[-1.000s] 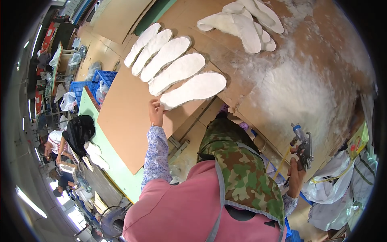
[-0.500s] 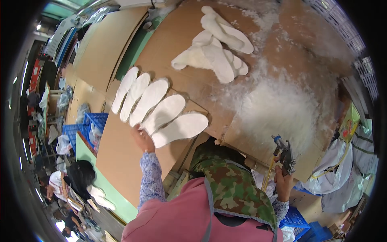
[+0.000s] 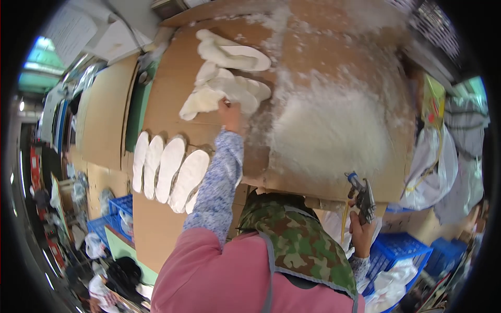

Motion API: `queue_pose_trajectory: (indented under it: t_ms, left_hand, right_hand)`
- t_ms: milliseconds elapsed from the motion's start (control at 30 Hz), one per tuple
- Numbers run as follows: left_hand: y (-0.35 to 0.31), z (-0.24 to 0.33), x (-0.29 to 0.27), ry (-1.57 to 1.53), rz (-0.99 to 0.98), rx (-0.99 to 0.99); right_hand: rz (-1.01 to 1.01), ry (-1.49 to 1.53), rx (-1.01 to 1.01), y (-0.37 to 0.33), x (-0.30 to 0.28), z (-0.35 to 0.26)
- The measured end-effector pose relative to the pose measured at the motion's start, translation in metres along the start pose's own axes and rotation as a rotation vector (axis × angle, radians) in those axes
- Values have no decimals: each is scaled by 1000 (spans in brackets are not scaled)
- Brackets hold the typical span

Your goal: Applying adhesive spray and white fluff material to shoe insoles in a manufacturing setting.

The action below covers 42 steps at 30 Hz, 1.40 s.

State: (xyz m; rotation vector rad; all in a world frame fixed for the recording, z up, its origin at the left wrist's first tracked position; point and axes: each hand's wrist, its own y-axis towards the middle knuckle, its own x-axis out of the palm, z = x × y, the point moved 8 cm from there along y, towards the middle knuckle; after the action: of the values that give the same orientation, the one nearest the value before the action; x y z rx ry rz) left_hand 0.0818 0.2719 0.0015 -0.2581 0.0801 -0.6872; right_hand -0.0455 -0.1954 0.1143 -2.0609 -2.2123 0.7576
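My left hand (image 3: 230, 113) reaches to a loose pile of white, fleecy insoles (image 3: 250, 94) on the brown cardboard. Its fingers are closed at the near edge of an insole there; exactly how they grip it is hard to see. Off to the left lies a fanned row of white insoles (image 3: 171, 161), one partly covered by my left sleeve. My right hand (image 3: 361, 232) is wrapped round a metal spray gun (image 3: 367, 202) with a yellowish hose, held at the front edge of the table, its blue-tipped end pointing away.
White fibre or residue coats the cardboard table top (image 3: 329, 130) to the right of the pile. Blue plastic crates (image 3: 399, 250) stand below at the right, another blue crate (image 3: 121, 206) at the left. Large white bags (image 3: 433, 172) hang at the right. A person sits at the lower left.
My left hand has moved from the near end of the insole row up and right to the pile. The view has shifted. The spray gun stays in my right hand.
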Motion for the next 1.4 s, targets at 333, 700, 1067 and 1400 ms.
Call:
queue_pose_trajectory:
  t_ms: [333, 700, 1067, 1400]
  left_hand:
    - [-175, 114, 125, -230, -990, -169]
    - [-192, -48, 91, 725, -974, 485]
    - [-261, -46, 121, 733, -998, 928]
    - [-300, -71, 166, 801, -1144, 1083]
  right_hand:
    - [149, 53, 12, -14, -34, 21]
    - [-2, -40, 169, -30, -41, 45]
    - [-58, -133, 73, -8, -32, 39]
    - [42, -126, 74, -11, -52, 51]
